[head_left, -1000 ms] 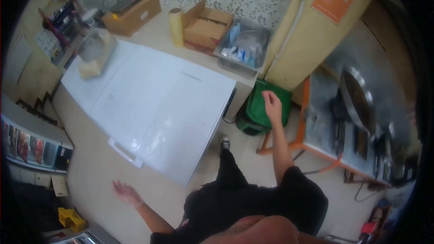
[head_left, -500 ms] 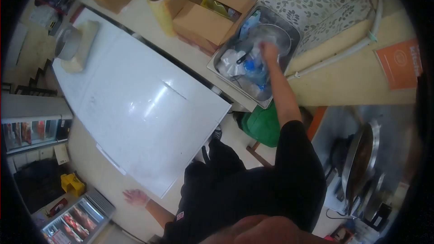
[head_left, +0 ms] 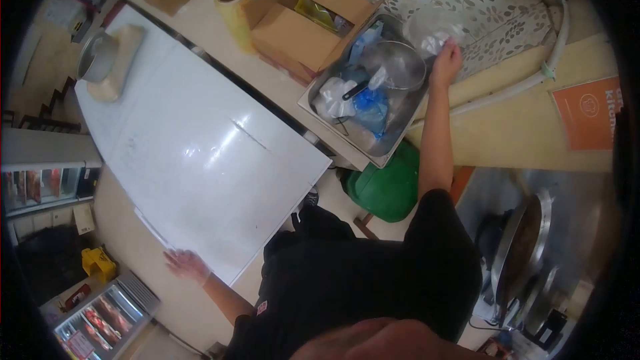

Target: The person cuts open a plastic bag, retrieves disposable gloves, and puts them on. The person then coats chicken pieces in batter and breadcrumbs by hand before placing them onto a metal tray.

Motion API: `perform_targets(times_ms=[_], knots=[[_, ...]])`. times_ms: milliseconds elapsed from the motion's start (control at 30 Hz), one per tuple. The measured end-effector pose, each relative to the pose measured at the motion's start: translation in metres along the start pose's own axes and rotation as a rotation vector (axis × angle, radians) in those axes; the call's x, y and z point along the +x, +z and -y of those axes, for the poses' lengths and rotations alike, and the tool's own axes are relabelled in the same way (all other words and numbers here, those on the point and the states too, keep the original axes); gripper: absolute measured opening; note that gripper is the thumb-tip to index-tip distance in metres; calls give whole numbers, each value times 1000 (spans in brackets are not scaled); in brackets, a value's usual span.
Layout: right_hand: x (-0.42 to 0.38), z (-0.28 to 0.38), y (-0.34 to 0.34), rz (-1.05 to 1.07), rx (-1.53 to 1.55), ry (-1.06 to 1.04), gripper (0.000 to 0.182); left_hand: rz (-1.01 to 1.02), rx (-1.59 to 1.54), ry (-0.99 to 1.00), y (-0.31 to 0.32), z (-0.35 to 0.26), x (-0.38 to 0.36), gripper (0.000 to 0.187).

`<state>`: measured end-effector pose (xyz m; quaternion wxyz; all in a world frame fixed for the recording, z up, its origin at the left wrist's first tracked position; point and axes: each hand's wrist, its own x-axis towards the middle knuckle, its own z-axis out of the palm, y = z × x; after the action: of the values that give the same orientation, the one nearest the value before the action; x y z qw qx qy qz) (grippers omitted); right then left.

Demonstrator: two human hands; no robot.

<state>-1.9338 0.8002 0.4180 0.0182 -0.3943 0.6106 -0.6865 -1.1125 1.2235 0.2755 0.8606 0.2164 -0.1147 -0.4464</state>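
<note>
Fingers of the right hand [head_left: 447, 63] pinch a clear plastic bag [head_left: 427, 30], lifted above the far right edge of a metal tray [head_left: 400, 137] holding a strainer [head_left: 398, 67] and blue packets [head_left: 370, 103]. The left hand [head_left: 187, 265], open and flat, rests by the near corner of the white chest lid [head_left: 200, 153]. A cardboard box [head_left: 303, 23] sits left of the tray.

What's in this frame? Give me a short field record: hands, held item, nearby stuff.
right hand: raised over the metal tray, gripping a clear plastic bag
left hand: open, at the near edge of the white freezer lid
in tray: strainer, blue packets
beside tray: open cardboard box, film roll
below tray: green bin
</note>
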Motion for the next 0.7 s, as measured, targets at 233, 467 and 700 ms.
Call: perform_targets(times_ms=[233,467,700], knots=[[-94,-115,-35,795,-931,59,25,10,71,-68,40,38,2,48],[-214,-179,-23,906,-1064,289,61,-47,112,-74,64,45,-5,47],[-176,-64,-4,953,-936,444,53,-38,72,-69,38,33,-27,44]])
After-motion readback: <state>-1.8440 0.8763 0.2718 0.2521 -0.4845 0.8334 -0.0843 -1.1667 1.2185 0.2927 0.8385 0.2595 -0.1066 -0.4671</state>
